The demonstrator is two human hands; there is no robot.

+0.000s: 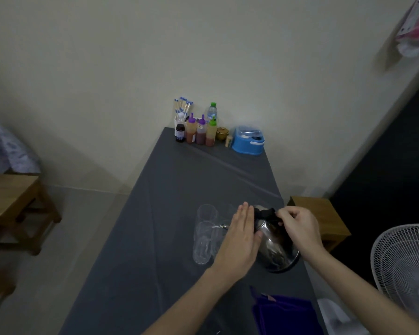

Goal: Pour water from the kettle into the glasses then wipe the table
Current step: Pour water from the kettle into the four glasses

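Purple folded cloth (286, 313) lay nearest you on the grey-covered counter (155, 274), presumably kept ready for wiping. Beyond it, your right hand (298, 228) had its grip closed on the black handle of the shiny steel kettle (276, 247), tipping it leftward, while your left hand (240, 238) lay flat and open against its side, likely to steady the tilt. A thin stream ran from the spout into the nearer tall clear glass (203, 243); a second clear glass (207, 212) stood just behind. Sauce bottles (200, 131) and a blue plastic container (248, 141) sat well apart at the far wall.
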